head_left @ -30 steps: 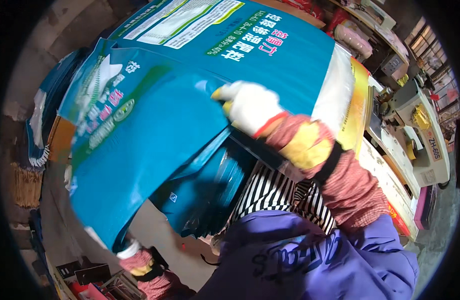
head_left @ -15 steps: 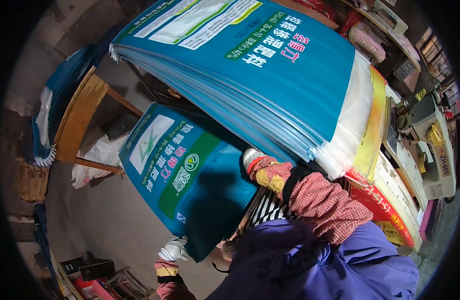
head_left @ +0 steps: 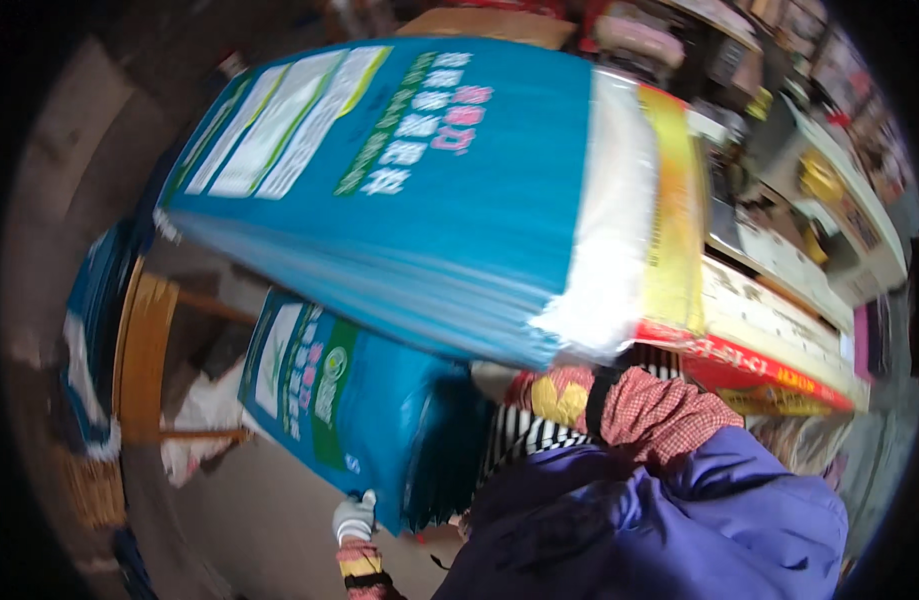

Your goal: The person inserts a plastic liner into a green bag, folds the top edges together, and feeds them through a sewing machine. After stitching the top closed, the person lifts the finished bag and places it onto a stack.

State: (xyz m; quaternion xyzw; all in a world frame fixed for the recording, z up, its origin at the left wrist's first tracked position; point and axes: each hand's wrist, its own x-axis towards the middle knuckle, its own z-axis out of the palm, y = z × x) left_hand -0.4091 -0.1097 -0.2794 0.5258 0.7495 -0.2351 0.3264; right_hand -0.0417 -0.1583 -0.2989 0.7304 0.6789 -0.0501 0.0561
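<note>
one lower stack of blue bags [head_left: 384, 420] lies beside striped cloth [head_left: 527, 434], below the larger upper stack [head_left: 509, 220]. your gloved left hand [head_left: 355, 517] pinches the lower stack's near corner; your right hand [head_left: 493, 381] is at its right edge, too blurred to tell the grip. a white sewing machine [head_left: 867, 255] stands farther right.
</note>
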